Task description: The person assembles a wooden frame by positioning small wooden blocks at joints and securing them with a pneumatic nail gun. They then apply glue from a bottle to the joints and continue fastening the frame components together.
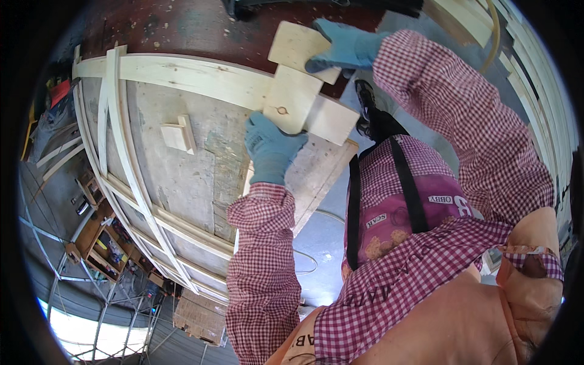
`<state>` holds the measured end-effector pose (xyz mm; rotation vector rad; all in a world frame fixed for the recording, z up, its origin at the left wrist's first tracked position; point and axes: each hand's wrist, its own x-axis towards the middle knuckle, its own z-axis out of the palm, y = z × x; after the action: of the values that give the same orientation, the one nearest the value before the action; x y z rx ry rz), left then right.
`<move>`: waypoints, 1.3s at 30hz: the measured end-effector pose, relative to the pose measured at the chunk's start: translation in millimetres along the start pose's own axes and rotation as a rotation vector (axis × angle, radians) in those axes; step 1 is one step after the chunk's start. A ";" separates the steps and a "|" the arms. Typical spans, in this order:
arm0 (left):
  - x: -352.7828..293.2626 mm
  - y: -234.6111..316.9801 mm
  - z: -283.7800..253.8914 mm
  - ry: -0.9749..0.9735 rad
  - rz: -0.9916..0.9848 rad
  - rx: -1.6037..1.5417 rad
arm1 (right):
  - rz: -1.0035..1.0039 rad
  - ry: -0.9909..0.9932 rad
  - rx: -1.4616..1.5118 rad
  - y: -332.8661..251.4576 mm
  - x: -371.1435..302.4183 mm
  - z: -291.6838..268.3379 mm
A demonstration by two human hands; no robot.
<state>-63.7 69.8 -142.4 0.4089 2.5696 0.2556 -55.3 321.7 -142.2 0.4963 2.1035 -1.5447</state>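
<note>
A short pale wooden board (pixel 292 97) with a dark knot lies across the end of a long pale plank (pixel 194 76) at the workbench's corner. A second short board (pixel 295 42) sticks out beyond it, and a third piece (pixel 334 121) lies crosswise under it. My left hand (pixel 271 149), in a blue glove, grips the near edge of the knotted board. My right hand (pixel 344 48), also gloved, is closed over the edge of the far board. Both sleeves are red-and-white checked.
The workbench top (pixel 182 182) is worn and stained, framed by long thin slats (pixel 125 152). A small wooden block (pixel 178 134) lies on it. A cable (pixel 310 261) runs over the grey floor beside the bench. A wooden shelf unit (pixel 100 243) and a pallet (pixel 201 316) stand further off.
</note>
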 end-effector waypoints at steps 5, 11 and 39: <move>9.3 8.9 -7.9 0.000 0.002 -0.015 | -0.047 0.106 -0.094 6.9 18.3 -0.5; 23.9 -1.7 -9.8 0.035 -0.028 -0.061 | -0.095 0.104 -0.128 1.5 28.8 -0.2; 42.2 10.6 -27.6 -0.070 0.104 -0.007 | 0.026 0.146 -0.460 -15.7 29.4 -15.1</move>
<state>-110.2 91.1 -136.0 0.5409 2.4819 0.2823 -90.4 331.7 -143.1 0.4749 2.4534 -0.9829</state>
